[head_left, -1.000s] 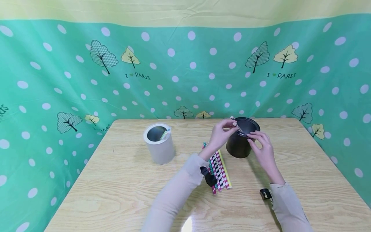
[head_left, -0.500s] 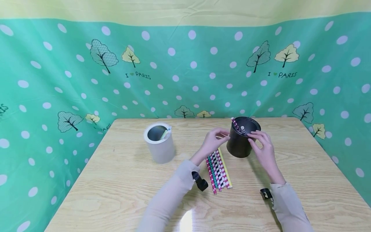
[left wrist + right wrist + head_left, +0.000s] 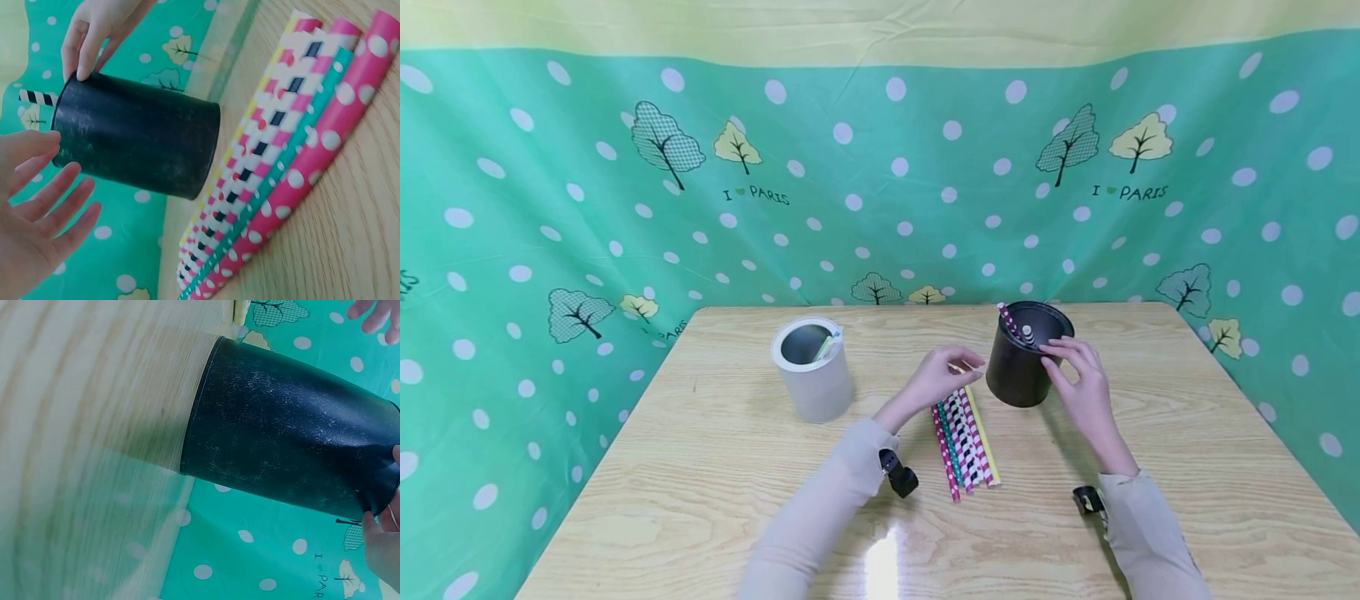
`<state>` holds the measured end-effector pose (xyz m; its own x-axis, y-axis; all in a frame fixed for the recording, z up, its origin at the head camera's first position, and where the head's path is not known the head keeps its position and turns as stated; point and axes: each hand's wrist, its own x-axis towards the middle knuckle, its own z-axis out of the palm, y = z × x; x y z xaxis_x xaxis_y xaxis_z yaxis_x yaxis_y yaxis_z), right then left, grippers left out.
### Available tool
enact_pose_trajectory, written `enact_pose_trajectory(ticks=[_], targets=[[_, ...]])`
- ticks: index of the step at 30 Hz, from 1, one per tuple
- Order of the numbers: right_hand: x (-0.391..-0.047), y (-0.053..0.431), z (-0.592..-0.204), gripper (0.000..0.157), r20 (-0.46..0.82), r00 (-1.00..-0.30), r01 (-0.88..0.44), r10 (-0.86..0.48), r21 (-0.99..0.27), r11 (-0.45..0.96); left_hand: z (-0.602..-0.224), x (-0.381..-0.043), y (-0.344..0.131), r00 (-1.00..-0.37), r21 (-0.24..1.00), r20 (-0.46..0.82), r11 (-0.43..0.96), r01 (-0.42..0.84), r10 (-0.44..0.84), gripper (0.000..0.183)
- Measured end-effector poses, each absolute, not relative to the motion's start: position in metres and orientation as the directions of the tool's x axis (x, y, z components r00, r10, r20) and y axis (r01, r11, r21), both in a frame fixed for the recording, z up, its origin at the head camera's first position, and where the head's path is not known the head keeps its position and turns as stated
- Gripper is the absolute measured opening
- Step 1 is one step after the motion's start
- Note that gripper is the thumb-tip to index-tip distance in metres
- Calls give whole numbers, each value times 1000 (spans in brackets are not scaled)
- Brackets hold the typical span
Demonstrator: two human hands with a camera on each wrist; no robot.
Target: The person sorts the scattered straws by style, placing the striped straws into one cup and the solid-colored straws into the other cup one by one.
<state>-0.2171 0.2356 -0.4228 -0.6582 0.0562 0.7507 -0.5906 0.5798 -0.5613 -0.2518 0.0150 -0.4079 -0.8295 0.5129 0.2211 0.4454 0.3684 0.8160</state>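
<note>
My left hand (image 3: 934, 378) hovers with relaxed fingers over the top end of a row of patterned paper straws (image 3: 966, 442), holding nothing. In the left wrist view the straws (image 3: 269, 150) show pink dotted, green dotted, checkered and yellow patterns. My right hand (image 3: 1081, 385) pinches the rim of a black can (image 3: 1018, 375), thumb outside and fingers over the edge. Inside the can, a dark pink dotted straw (image 3: 1007, 319) leans out past the rim, and the end of a black-and-white striped straw (image 3: 1028, 333) shows. The can's bottom inside is hidden.
A white can (image 3: 816, 387) stands to the left, with light-coloured pieces (image 3: 825, 348) inside it. Everything stands on a wooden table (image 3: 700, 467). A green dotted cloth (image 3: 850, 208) hangs behind the table's back edge.
My left hand has let go of a straw, which now rests in the black can. It has moved left and down towards the straw row. My right hand stays at the rim.
</note>
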Motion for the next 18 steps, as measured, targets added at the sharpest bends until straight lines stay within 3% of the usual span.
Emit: enact_pose_trajectory(ticks=[18], targets=[[-218,236,-424,20,754,-654,-594,55,-557,580,-423,-254,-10,-763,683,154,490,541,628,20]])
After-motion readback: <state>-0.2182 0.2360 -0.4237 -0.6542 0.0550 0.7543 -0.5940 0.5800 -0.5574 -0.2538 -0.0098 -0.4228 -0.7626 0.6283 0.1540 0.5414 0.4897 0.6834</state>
